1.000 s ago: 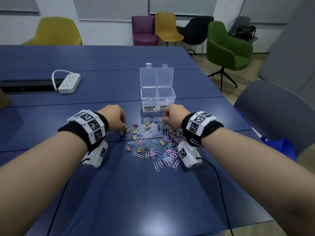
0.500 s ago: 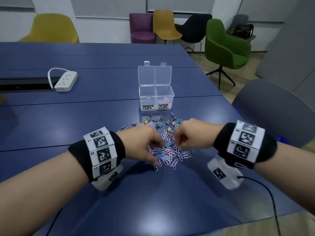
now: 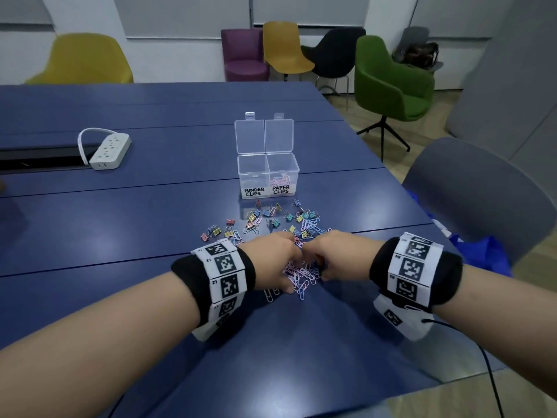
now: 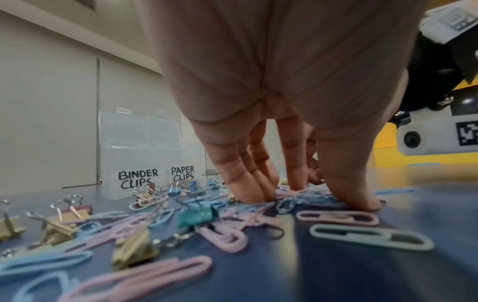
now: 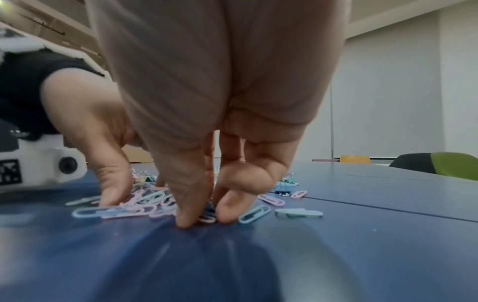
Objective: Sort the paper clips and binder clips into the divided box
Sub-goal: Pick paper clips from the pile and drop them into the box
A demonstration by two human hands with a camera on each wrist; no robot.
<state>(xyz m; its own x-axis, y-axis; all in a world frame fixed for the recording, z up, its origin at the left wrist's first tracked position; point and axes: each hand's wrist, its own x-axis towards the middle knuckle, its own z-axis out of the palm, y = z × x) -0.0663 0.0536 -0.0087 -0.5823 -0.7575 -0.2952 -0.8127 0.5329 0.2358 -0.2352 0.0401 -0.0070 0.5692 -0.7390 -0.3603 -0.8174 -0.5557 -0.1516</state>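
Two hands down on blue table (image 3: 120,224): left hand (image 3: 271,260), right hand (image 3: 337,254), fingertips raking paper clips (image 3: 301,276), nothing clearly pinched. Divided box (image 3: 268,176) beyond, lids up. Binder clips (image 3: 256,218) mixed in, snaggy. Light, slippery wire; pinch by edge. Power strip (image 3: 110,150) well apart.

Both forearms are reaching forward, wrists angling inward. Left hand (image 3: 272,260) and right hand (image 3: 337,256) are sitting knuckle to knuckle, palms down, fingers pointing downward. Left fingertips (image 4: 254,194) and right fingertips (image 5: 187,218) are pressing down, thumbs planted too.
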